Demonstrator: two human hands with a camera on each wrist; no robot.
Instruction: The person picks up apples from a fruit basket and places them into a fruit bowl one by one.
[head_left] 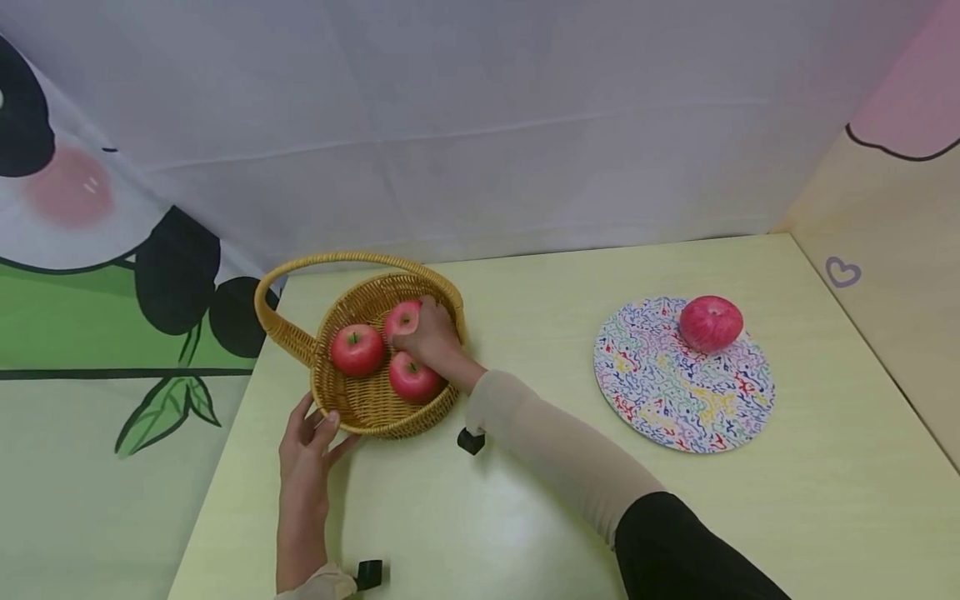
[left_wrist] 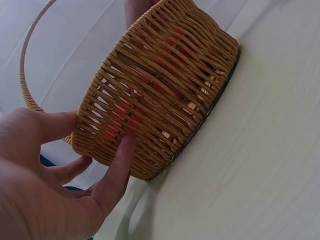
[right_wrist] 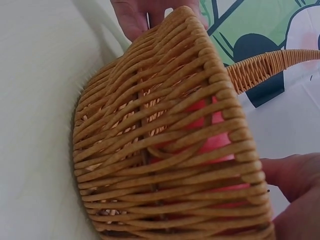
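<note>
A round wicker basket (head_left: pixel 375 417) with a tall arched handle holds three red apples. My left hand (head_left: pixel 306 467) grips its near-left rim; in the left wrist view the fingers (left_wrist: pixel 122 160) lie against the woven side. Inside the basket, my right hand (head_left: pixel 433 337) holds the far apple (head_left: pixel 402 318), its fingers bent over the fruit's right side. Another apple (head_left: pixel 357 350) lies to the left, and one more apple (head_left: pixel 414 379) sits just below the right hand. From the right wrist, the basket wall (right_wrist: pixel 165 130) covers most of the hand and the fruit.
To the right, a round plate (head_left: pixel 660 408) with a multicolored squiggle pattern bears a red, streaked round fruit (head_left: pixel 710 323) near its upper edge. A white cloth (head_left: pixel 525 183) hangs behind the pale table (head_left: pixel 525 500). Printed panels stand at both sides.
</note>
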